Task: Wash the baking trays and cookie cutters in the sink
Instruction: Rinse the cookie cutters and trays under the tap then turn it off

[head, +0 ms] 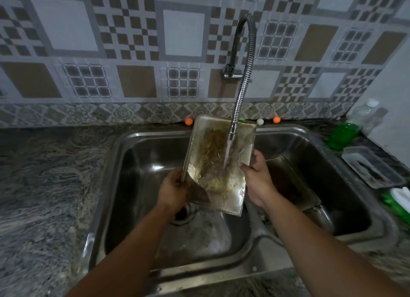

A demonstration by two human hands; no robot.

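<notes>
We are rinsing the greasy baking tray (218, 163) under the faucet (240, 74), left hand (174, 189) and right hand (258, 177) gripping its side edges. Next we are probably needing a scrub; another tray (292, 183) seems to be waiting in the sink (124, 163).

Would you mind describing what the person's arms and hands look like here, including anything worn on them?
Both forearms are bare as far as the picture shows them: no sleeves reach into view. The left hand and the right hand wear no gloves. No watch, bracelet or ring is visible on either wrist or on the fingers that show, though the picture is dim and some fingers are hidden.
</notes>
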